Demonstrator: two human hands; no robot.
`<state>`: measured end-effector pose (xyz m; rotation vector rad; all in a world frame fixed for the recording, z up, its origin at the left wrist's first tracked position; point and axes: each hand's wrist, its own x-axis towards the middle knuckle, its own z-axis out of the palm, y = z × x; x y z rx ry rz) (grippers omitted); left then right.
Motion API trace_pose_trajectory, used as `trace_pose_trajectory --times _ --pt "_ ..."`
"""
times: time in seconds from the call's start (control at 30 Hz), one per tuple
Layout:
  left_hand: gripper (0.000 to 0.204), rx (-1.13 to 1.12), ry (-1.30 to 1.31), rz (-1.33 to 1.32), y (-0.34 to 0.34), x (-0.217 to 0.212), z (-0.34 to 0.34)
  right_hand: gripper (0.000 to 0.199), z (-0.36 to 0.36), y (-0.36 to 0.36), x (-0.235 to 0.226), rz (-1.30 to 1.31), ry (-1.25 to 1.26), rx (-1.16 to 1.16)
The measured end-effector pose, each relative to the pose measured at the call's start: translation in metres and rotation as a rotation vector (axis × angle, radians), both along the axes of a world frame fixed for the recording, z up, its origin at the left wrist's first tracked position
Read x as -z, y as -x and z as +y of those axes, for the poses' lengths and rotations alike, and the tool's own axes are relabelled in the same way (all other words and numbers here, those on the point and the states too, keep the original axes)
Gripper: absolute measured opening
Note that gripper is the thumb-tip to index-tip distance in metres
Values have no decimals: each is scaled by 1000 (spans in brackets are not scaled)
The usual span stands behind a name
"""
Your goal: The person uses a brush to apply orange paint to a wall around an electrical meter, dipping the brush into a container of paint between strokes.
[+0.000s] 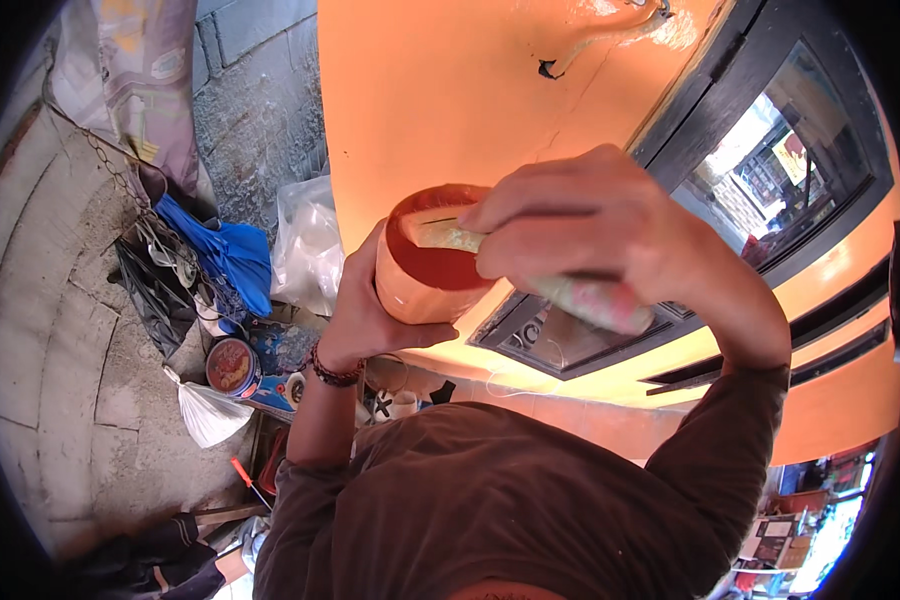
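Observation:
My left hand [362, 300] is wrapped round an orange, paint-coated round pot [425, 292], held tilted in front of my chest with its mouth toward me. Inside, its walls are a deeper orange-red. My right hand [580, 220] is closed on what looks like a paintbrush with a thick, pale, mottled handle [600, 303] that has pinkish smears. The handle end sticks out below my fingers. On the other side, the brush's pale front part reaches into the pot's mouth; its bristles cannot be made out. Both hands are close together at the pot's rim.
An orange wall [440, 90] stands ahead, with a dark-framed glass window [770, 160] at right. To the left are a clear plastic bag [308, 240], a blue cloth or bag [228, 262], an open paint-stained tin [232, 367] and a white tied bag [210, 412] near the paving [70, 330].

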<state>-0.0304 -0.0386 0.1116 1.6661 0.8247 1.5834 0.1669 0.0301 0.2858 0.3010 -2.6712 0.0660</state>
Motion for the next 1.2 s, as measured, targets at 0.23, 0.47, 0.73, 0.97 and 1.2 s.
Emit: trace_pose_trajectory --times 0.23,0.47,0.73,0.97,1.2 --pt "105 50 18 -124 -2 7 -5 21 -5 -6 -9 -42 22 1" --pt "107 56 74 -103 -4 3 -8 24 -5 -5 -2 39 -55 -26" --pt "100 -85 -37 -41 -22 9 8 40 25 -14 -14 -151 887 233" --pt "100 -110 -25 -60 -38 15 10 37 41 -26 27 -108 1258 272" --pt "100 -149 58 -83 -64 19 -10 35 35 -46 40 -101 1359 245"
